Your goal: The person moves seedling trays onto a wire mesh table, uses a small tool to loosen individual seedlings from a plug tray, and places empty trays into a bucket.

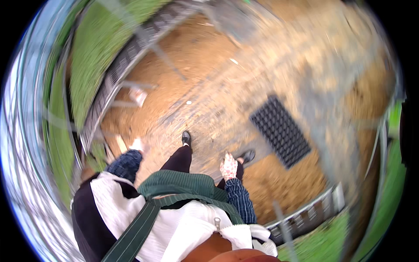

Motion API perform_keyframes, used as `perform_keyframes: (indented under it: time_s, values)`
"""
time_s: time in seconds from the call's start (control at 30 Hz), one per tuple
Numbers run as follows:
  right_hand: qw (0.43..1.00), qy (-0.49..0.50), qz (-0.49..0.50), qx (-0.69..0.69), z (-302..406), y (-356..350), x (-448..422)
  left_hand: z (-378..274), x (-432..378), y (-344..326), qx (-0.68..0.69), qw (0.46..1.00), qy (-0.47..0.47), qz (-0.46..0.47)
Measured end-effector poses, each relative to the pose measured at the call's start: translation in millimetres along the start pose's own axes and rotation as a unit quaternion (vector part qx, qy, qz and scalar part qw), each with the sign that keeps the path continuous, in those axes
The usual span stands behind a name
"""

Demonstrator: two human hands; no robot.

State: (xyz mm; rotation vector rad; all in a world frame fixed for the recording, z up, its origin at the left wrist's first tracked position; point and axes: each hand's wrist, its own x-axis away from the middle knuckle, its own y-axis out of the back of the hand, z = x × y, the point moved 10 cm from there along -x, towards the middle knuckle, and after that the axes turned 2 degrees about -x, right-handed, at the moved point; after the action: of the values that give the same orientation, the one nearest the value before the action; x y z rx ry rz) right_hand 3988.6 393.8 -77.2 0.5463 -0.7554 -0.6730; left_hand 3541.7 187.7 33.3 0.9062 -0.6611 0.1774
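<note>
My left hand (136, 144), in a white glove, hangs low at my left side beside a dark blue sleeve; it is small and blurred, and its fingers cannot be made out. In a white glove with a red pattern, my right hand (228, 166) is in front of my right thigh, near my black shoe (247, 156). Nothing shows in it, but the finger posture is unclear. A black plastic cell tray (280, 131) lies on the ground to the right of that hand, apart from it.
Sandy soil and straw-like litter (209, 121) cover the ground around my feet. Dark slatted edging (114, 72) borders green growth at the upper left, with similar edging (304, 217) at the lower right. A whitish piece of litter (138, 96) lies by the left edging.
</note>
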Motion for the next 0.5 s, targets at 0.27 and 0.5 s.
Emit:
perform_keyframes:
  time_s: [0.27, 0.5]
  values:
    - [0.961, 0.144, 0.032, 0.233, 136.5, 107.9, -21.7, 333.3, 122.4, -127.2, 0.428, 0.831, 0.337, -0.107]
    - [0.883, 0.151, 0.158, 0.416, 215.7, -21.4, -66.0, 325.0, 154.3, -435.5, 0.215, 0.945, 0.047, 0.243]
